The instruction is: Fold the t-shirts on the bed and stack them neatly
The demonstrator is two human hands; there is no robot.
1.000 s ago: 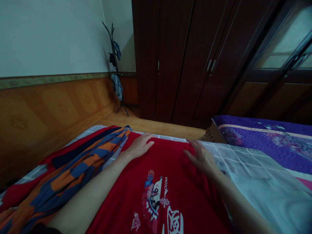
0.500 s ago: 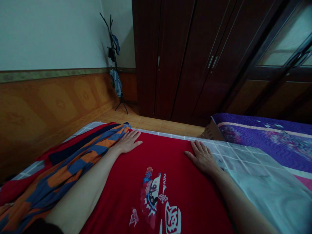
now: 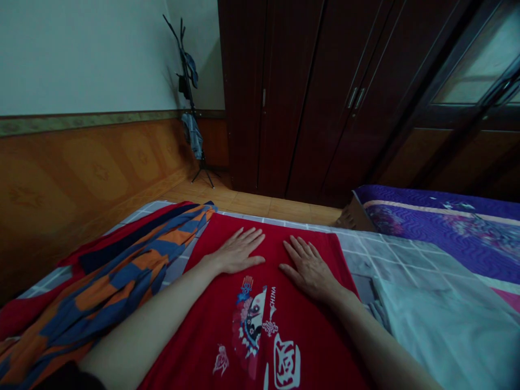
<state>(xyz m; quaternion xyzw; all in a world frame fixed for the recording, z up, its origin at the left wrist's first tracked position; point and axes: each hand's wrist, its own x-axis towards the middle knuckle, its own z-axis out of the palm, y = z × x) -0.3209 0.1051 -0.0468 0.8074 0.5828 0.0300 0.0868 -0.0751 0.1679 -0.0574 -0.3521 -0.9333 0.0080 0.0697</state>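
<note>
A red T-shirt [image 3: 317, 336] with a colourful print and white lettering lies spread out on a bed with a grey checked sheet [image 3: 390, 257]. My left hand [image 3: 239, 251] rests flat on the far left part of the shirt, fingers spread. To its right, my right hand [image 3: 311, 265] also lies flat on the red cloth with its fingers apart. Neither hand grips anything. Both forearms reach across the shirt's sides, hiding parts of its edges.
Left of the shirt lie an orange-and-blue garment [image 3: 134, 276] and dark blue and red clothes. A pale garment [image 3: 450, 325] is on the right. Beyond stand a purple-covered bed [image 3: 439, 216], a dark wardrobe [image 3: 284, 97] and a coat rack [image 3: 189, 81].
Both hands have slid inward over the shirt towards each other, staying flat. The shirt's far left and right edges now show beyond them.
</note>
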